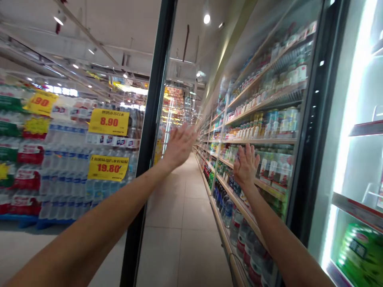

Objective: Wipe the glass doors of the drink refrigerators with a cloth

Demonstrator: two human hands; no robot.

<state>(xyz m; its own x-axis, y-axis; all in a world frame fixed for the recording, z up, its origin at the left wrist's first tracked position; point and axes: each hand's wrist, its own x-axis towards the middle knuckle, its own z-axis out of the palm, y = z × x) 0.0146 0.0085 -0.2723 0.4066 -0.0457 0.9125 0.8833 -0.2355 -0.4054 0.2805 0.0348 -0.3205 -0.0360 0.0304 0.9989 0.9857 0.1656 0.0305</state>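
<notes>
A glass cooler door [191, 211] with a black frame [154, 103] stands open in front of me. My left hand [180, 146] is raised at the glass near the frame's left edge, palm forward and fingers spread, slightly blurred. Lower and to the right, my right hand [247, 165] is held up at the same pane, its fingers apart and loosely bent. Neither hand holds anything. Both palms seem to lie against the glass, though the exact contact is hidden behind the hands.
Through the glass, cooler shelves of bottles and cans [254, 129] run along a tiled aisle. Stacked packs of bottled water [64, 159] with yellow price signs [109, 122] stand left. At right are lit cooler shelves [356, 207] and a green package [362, 255].
</notes>
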